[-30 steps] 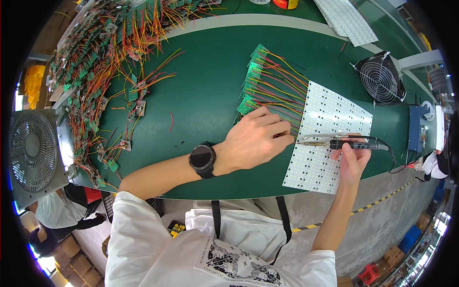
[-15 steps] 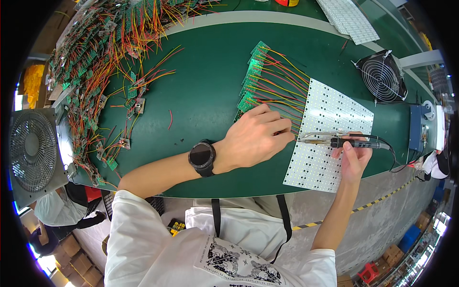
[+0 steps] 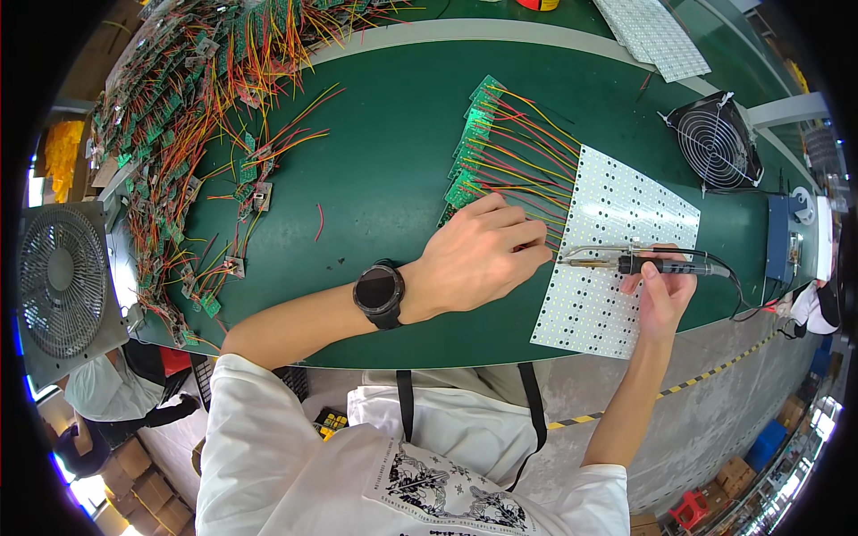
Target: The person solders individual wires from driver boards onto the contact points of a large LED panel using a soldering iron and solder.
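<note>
My right hand (image 3: pixel 663 290) grips a soldering iron (image 3: pixel 666 266) with a black handle and a thin metal tube alongside its shaft. The tip points left, to the left edge of a white LED panel (image 3: pixel 617 214). Close by that edge, my left hand (image 3: pixel 487 255), with a black watch on its wrist, has its fingers pinched together; what they hold is hidden, though wires run close to them. Beyond the left hand lies a slanting row of small green circuit boards (image 3: pixel 474 138). Their red, yellow and black wires (image 3: pixel 532 147) stretch across to the panel's left edge.
A big heap of wired circuit boards (image 3: pixel 170 161) covers the table's left side. A small black fan (image 3: pixel 712 143) and a blue box-shaped unit (image 3: pixel 779 239) stand at right. More white panels (image 3: pixel 652 40) are stacked at the back. A larger fan (image 3: pixel 67 281) stands far left.
Almost nothing differs. The panel and the soldering iron have shifted very slightly to the right; both hands keep nearly the same pose.
</note>
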